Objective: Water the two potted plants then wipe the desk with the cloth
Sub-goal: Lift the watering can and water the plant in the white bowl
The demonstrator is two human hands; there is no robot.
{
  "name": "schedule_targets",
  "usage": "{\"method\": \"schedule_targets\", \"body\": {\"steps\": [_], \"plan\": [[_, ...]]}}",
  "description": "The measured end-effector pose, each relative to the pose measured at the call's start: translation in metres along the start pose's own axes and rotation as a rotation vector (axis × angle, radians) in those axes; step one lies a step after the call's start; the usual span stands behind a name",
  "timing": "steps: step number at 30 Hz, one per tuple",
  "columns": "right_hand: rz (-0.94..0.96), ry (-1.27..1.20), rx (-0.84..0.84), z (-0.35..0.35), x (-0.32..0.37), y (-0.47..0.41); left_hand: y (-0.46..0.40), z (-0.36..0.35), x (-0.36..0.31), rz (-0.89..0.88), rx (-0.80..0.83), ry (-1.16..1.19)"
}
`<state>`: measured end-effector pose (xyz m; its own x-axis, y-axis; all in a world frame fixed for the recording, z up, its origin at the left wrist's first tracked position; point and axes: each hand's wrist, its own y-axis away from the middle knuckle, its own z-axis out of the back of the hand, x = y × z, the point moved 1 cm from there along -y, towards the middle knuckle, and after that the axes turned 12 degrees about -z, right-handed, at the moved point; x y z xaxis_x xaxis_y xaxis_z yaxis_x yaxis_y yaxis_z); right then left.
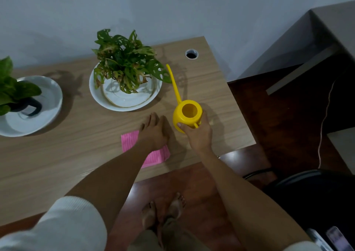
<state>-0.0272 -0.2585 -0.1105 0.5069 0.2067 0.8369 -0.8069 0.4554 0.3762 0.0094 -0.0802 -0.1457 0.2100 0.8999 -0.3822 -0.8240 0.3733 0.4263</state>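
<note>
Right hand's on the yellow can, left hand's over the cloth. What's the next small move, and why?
Probably lift the watering can with the right hand and swing its spout toward the nearer plant. The can seems to sit on the desk, gripped.

I can see two plants (124,62) (13,89) in two white bowls (99,99) (51,105), one yellow watering can (186,116), one pink cloth (130,139), and two hands (153,131) (199,135).

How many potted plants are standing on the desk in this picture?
2. One plant with holed leaves stands in a white dish near the desk's middle back; the other plant is at the left edge, partly cut off by the frame.
</note>
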Motion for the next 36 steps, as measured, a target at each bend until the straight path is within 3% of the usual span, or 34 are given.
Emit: {"method": "schedule_targets", "body": {"steps": [16, 25, 36], "plan": [[0.094, -0.097, -0.07, 0.013, 0.027, 0.033, 0.002, 0.016, 0.029, -0.124, 0.043, 0.035], [0.152, -0.167, -0.164, -0.019, 0.077, 0.096, 0.029, 0.032, 0.101, -0.267, 0.087, -0.107], [0.209, -0.19, -0.233, -0.088, 0.122, 0.17, 0.077, 0.043, 0.202, -0.258, 0.068, -0.142]]}}
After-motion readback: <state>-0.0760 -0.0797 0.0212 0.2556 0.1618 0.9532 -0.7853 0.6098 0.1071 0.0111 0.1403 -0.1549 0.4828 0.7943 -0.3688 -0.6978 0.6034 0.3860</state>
